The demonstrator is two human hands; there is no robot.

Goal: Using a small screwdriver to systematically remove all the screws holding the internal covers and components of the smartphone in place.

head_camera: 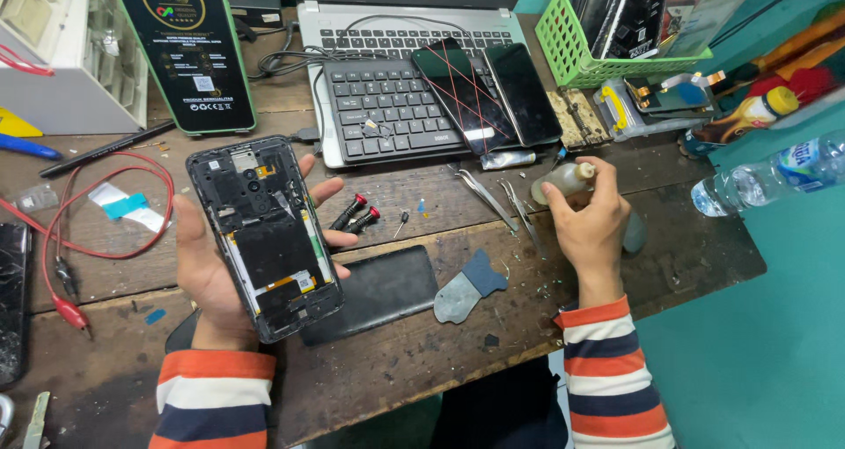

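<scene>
My left hand (207, 273) is wrapped around an opened phone (264, 236) with its back cover off, held above the wooden bench (414, 352), while my right hand (588, 224) closes on a small bottle (563, 181) beside the tweezers (493, 201).

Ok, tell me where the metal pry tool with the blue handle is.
In the head view, the pry tool lies flat on the wooden table, right of the black back cover and below-left of the right hand.
</scene>
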